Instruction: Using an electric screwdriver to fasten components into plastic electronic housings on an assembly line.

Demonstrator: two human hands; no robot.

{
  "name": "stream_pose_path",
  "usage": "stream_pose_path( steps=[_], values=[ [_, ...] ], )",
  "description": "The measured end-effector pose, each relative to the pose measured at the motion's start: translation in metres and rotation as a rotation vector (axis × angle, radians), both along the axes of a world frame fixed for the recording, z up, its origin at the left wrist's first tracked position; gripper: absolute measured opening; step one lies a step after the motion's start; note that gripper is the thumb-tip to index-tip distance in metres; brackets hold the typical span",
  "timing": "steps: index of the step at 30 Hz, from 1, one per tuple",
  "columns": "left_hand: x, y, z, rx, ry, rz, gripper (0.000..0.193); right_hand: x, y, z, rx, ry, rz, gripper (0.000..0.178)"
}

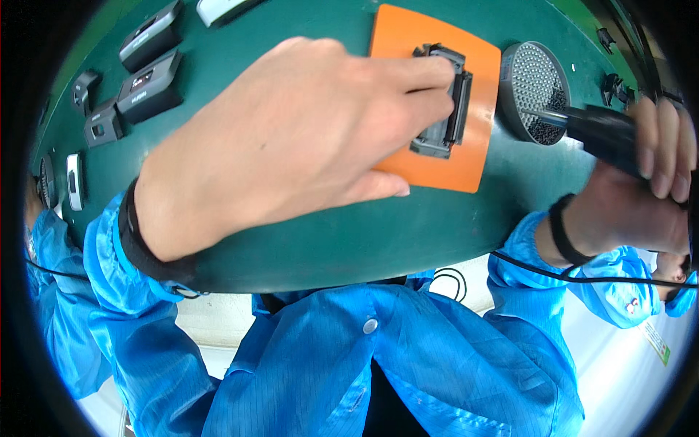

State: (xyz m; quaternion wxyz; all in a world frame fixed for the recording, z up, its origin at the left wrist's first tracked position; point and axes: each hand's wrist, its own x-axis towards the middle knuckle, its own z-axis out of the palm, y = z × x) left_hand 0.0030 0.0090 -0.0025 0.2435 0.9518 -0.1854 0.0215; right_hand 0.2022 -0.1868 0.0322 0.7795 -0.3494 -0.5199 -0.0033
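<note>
My left hand (291, 138) reaches across the table, fingers closed over a dark plastic housing (457, 109) with a black frame-like part along one side. The housing lies on an orange mat (477, 156), and my fingers hide part of it. My right hand (641, 197) is wrapped round a black power screwdriver (604, 135), which it holds nearly level. The metal bit (546, 115) points left and reaches into a round grey dish (511, 116). Small black screws (546, 131) are heaped on the dish's dimpled bottom, close to the bit.
Several grey-and-black device casings (149, 86) are grouped at the far left, with a white one (75, 182) nearer. Small black parts (615, 89) lie at the far right. A black cable (597, 279) crosses below my right wrist. Blue-sleeved people (608, 291) are at both sides.
</note>
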Motion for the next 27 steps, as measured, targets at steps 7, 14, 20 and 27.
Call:
stream_pose_path(
  steps=[7, 14, 20, 27],
  values=[
    [0.007, -0.003, 0.024, 0.146, 0.2, 0.01, 0.061, 0.02, -0.061, 0.014, -0.353, 0.242, 0.117, 0.04],
    [0.009, -0.008, 0.021, 0.151, 0.138, 0.015, 0.064, 0.003, -0.048, 0.008, -0.431, 0.208, -0.011, 0.025],
    [0.008, -0.007, 0.018, 0.131, 0.093, 0.013, 0.063, 0.002, -0.047, 0.006, -0.445, 0.185, -0.013, 0.024],
    [0.01, -0.007, 0.018, 0.139, 0.06, 0.0, 0.06, 0.004, -0.048, 0.003, -0.465, 0.177, 0.005, 0.024]
  ],
)
